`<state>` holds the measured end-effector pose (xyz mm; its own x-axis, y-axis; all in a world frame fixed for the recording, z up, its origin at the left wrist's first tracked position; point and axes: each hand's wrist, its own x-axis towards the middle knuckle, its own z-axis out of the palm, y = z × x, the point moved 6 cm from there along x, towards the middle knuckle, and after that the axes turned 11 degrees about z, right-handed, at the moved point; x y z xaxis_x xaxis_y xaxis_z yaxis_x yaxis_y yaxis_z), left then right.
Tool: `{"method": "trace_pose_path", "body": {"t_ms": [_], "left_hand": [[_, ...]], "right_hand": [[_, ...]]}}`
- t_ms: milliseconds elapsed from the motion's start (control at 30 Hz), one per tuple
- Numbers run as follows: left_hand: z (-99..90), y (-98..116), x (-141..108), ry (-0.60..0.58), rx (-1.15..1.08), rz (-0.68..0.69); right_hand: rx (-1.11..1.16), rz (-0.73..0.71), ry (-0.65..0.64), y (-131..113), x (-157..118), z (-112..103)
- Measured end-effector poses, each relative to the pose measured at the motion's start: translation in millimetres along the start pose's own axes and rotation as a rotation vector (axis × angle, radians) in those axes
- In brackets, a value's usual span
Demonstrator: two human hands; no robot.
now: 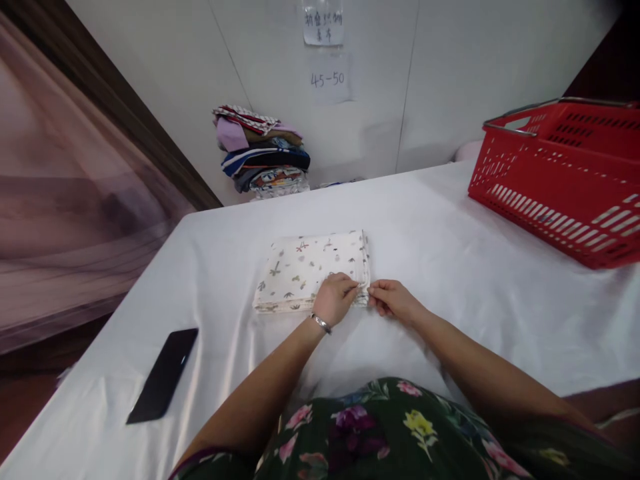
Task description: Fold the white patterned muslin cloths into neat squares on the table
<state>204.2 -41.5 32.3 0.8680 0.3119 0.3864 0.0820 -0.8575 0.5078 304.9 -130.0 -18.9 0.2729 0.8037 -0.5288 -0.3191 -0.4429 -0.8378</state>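
A cream cloth (300, 267) with small plant prints lies folded into a layered rectangle on the white-covered table. My left hand (336, 297), with a silver bracelet at the wrist, rests over its near right part, and its thumb and fingers pinch the cloth by the corner. My right hand (393, 298) is at the same near right corner, its fingertips closed on the cloth's edge. The two hands are a small distance apart. The layers under my left fingers are partly hidden.
A black phone (164, 375) lies on the white tablecloth (225, 280) at the left. A red plastic basket (560, 187) stands at the right. Behind the table's far edge is a stack of folded fabrics (265, 150). A sheer curtain (75, 180) hangs at the left.
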Motion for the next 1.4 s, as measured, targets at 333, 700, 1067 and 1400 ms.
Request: {"method": "trace_pose_path", "body": {"t_ms": [333, 700, 1067, 1400], "left_hand": [[-10.2, 20, -8, 0.065, 0.204, 0.202], [0.1, 18, -9, 0.032, 0.166, 0.231], [2.7, 17, -9, 0.019, 0.176, 0.166], [-7.5, 15, -2, 0.05, 0.209, 0.157]], "right_hand": [[0.033, -0.005, -0.053, -3, -5, 9], [0.05, 0.006, -0.059, 2, -3, 5], [0.038, -0.006, -0.116, -1, -6, -1], [-0.323, 0.11, -0.02, 13, -3, -11]]}}
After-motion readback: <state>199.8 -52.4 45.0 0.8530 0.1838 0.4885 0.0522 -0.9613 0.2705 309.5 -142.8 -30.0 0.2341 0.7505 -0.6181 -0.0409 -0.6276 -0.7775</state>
